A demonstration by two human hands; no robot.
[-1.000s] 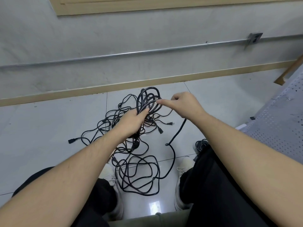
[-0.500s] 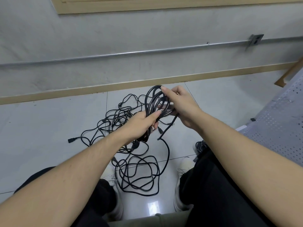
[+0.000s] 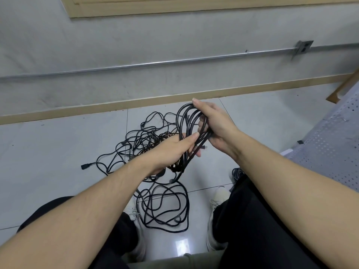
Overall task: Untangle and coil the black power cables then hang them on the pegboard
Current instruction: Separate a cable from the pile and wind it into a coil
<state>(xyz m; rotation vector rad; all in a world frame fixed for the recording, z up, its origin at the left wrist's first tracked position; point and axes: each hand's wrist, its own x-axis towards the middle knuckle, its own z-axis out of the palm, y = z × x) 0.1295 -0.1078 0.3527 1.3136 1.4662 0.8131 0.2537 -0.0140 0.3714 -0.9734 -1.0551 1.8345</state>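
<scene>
A coil of black power cable (image 3: 184,121) is held up between both hands above the floor. My left hand (image 3: 172,150) grips the lower part of the coil, thumb across the strands. My right hand (image 3: 213,127) holds the upper right side of the loops, fingers curled around them. A small plug end (image 3: 203,147) pokes out between the hands. More black cables lie tangled on the floor (image 3: 143,140), with another loose heap (image 3: 165,208) between my feet. The grey pegboard (image 3: 330,150) lies at the right.
A loose plug (image 3: 85,166) lies on the tiles at the left. Another cable bundle (image 3: 238,172) shows beside my right knee. My white shoes (image 3: 217,200) flank the floor heap. A wall with a beige skirting (image 3: 136,102) and a metal conduit runs ahead.
My right hand has gone from pinching a strand at the coil's top to closing around the loops' right side. The trailing cable that hung below it is gathered into the coil.
</scene>
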